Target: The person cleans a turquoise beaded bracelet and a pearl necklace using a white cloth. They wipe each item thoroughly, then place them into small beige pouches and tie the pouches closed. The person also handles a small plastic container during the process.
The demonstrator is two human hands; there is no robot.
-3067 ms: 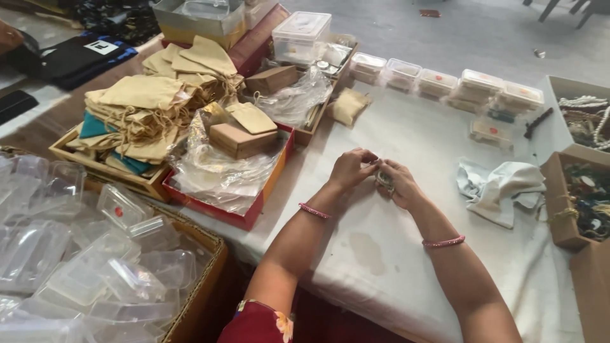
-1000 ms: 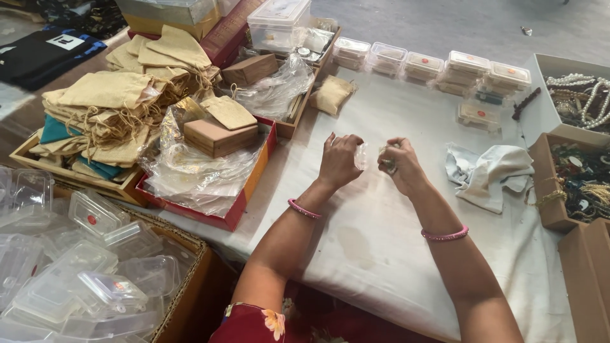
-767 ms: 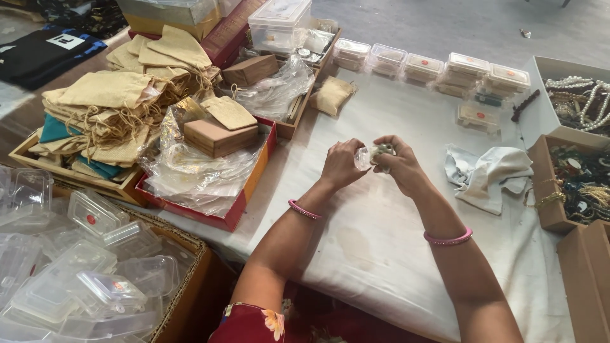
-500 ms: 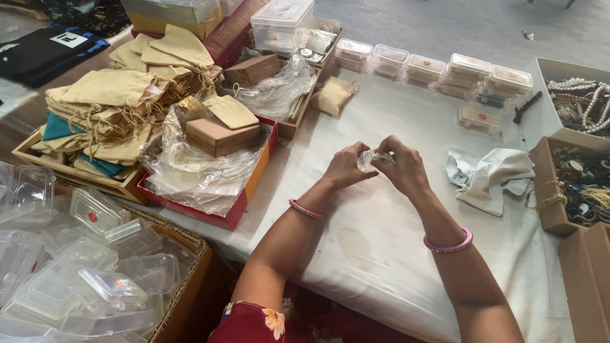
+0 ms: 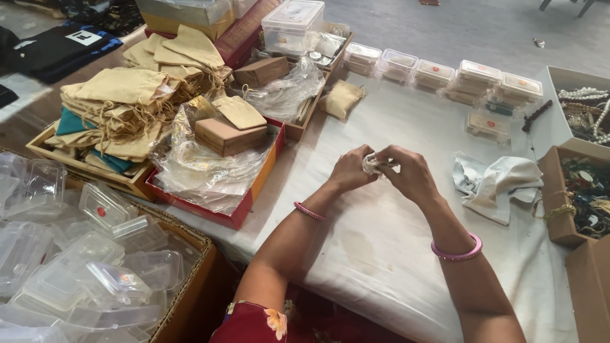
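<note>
My left hand [image 5: 351, 169] and my right hand [image 5: 408, 173] meet above the white tablecloth [image 5: 381, 254] and pinch a small crumpled white wrapper [image 5: 372, 164] between their fingers. What is inside the wrapper is hidden. A pink bangle sits on each wrist. A crumpled white cloth [image 5: 499, 184] lies just to the right of my right hand.
A red tray [image 5: 244, 206] with a brown box and clear plastic stands to the left. Beige drawstring pouches [image 5: 127, 108] pile on a wooden tray. Clear lidded boxes [image 5: 445, 73] line the back. Cardboard boxes of jewellery [image 5: 581, 197] sit right; empty plastic cases [image 5: 76, 254] fill a carton lower left.
My hands were apart a second ago; they have come together around the small white wrapper and work it between the fingers.
</note>
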